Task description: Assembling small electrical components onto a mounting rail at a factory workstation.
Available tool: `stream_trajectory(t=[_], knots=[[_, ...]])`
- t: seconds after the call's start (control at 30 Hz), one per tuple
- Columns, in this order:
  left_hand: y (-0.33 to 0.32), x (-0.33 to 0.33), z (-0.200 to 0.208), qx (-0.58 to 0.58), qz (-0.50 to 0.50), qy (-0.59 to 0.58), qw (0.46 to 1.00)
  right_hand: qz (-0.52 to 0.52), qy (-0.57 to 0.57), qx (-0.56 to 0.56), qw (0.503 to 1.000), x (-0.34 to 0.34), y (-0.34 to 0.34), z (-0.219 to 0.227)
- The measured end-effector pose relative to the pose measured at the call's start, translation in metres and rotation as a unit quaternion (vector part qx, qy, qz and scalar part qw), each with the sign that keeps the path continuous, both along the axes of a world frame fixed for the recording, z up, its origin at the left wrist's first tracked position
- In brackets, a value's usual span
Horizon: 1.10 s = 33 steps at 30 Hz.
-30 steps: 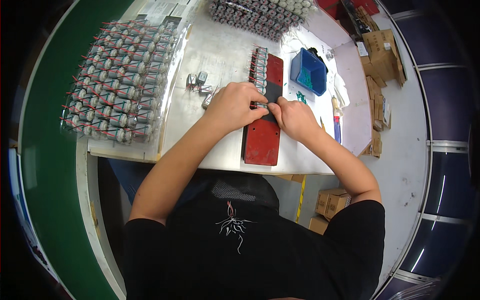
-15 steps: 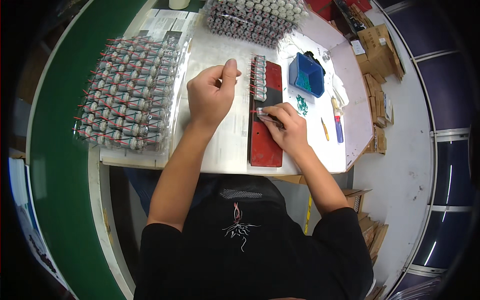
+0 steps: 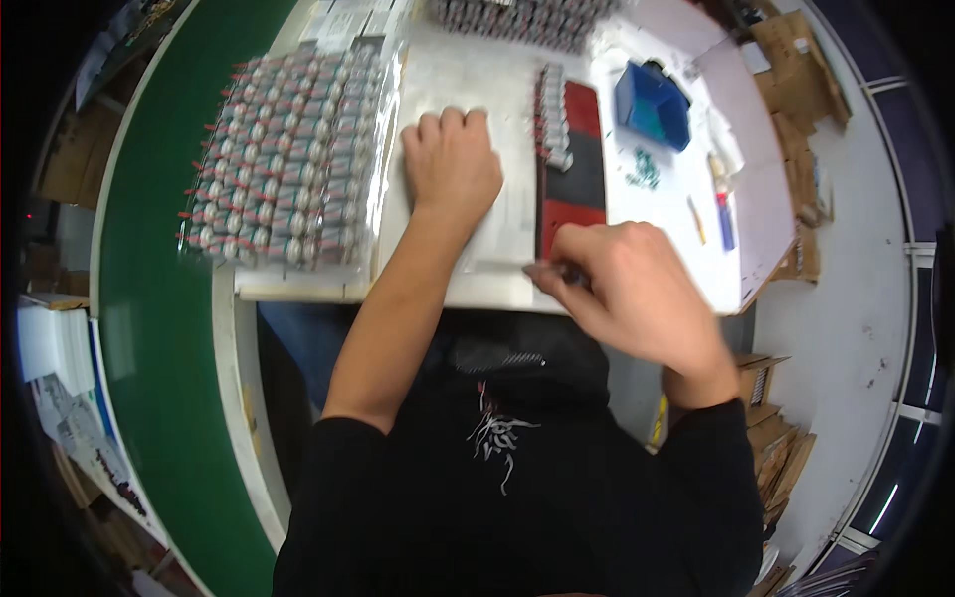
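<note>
The left hand (image 3: 453,169) is over the left-middle part of the white table (image 3: 668,214), back upward, with its fingers bent under at the knuckles. The undersides of the fingers are hidden, so I cannot tell whether it holds anything. The right hand (image 3: 632,289) is at the near end of a long red-and-black block (image 3: 575,187), covering that end from view. Its thumb and fingers are bent toward each other, but the hand is blurred and I cannot tell whether something is gripped between them.

A row of small motors (image 3: 554,117) stands along the left side of the block's far half, well apart from the right hand, with red wires sticking out to the left. To the right of the block is a blue bin (image 3: 652,107) with green bits inside, and a loose pile of green bits (image 3: 645,169) lies on the table just below it. Farther right are a thin yellow tool (image 3: 697,219) and a screwdriver (image 3: 725,219) with a red-and-blue handle.

Left of the left hand, many rows of wired motors (image 3: 284,164) sit on clear plastic. Another batch of motors (image 3: 527,22) is at the table's far side.
</note>
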State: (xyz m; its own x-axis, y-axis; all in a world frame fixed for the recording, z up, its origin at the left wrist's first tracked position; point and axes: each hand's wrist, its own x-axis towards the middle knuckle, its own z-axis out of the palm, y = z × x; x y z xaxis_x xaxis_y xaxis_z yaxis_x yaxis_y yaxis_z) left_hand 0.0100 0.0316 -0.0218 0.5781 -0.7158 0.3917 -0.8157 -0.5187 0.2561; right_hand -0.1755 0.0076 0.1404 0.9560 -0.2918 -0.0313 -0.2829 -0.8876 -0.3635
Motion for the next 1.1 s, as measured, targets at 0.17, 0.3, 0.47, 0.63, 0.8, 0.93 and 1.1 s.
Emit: stream_trajectory(t=[0.17, 0.3, 0.47, 0.63, 0.8, 0.93, 1.1], knots=[[0.01, 0.014, -0.01, -0.045, -0.065, 0.001, 0.997, 0.155, 0.116, -0.139, 0.971, 0.034, 0.083, 0.077], [-0.005, 0.002, -0.002, -0.024, -0.08, -0.001, 0.997, 0.168, 0.138, -0.165, 0.962, 0.033, 0.093, 0.086], [0.002, 0.003, -0.009, -0.013, -0.076, -0.01, 0.997, 0.151, 0.094, -0.112, 0.978, 0.028, 0.097, 0.077], [-0.001, 0.004, -0.006, -0.028, -0.059, -0.034, 0.997, 0.112, 0.06, -0.076, 0.989, 0.017, 0.096, 0.072], [0.002, 0.003, -0.009, -0.019, -0.081, -0.011, 0.996, 0.087, 0.008, -0.062, 0.994, 0.016, 0.087, 0.061], [0.008, 0.006, -0.003, -0.068, -0.13, 0.043, 0.988, 0.051, -0.058, -0.02, 0.997, -0.005, -0.003, 0.011], [0.002, -0.001, -0.001, -0.151, -0.151, 0.057, 0.975, -0.276, -0.19, 0.098, 0.937, -0.07, -0.128, -0.094]])
